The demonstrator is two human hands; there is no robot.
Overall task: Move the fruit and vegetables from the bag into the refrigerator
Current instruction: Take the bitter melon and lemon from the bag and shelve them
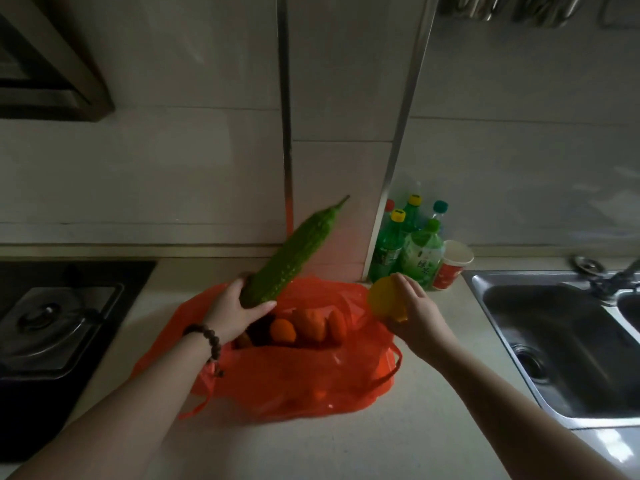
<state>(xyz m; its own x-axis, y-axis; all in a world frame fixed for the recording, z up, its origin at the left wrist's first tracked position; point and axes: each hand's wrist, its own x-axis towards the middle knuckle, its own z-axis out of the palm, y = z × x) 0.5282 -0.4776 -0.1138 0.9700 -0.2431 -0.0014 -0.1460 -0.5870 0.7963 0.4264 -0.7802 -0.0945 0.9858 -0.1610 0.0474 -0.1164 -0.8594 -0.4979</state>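
Over the red bag (277, 368) on the desk (346, 445) our left hand (232, 308) grips a bitter gourd (287, 258), our right hand (415, 306) holds a yellow fruit (382, 299), while orange produce (283, 330) remains inside and no refrigerator shows, so we judge the task barely begun.

Sink (571, 344): right part cut by frame edge. Tap (620, 277) cut likewise. Hob (52, 327) runs off left edge. Hanging utensils (512, 6) cropped at top, blurred. Bag (294, 372): dark item among orange produce (282, 330) unidentifiable. Yellow fruit (384, 299) partly behind right hand (419, 313). Rear bottles (410, 233) hidden by front ones.
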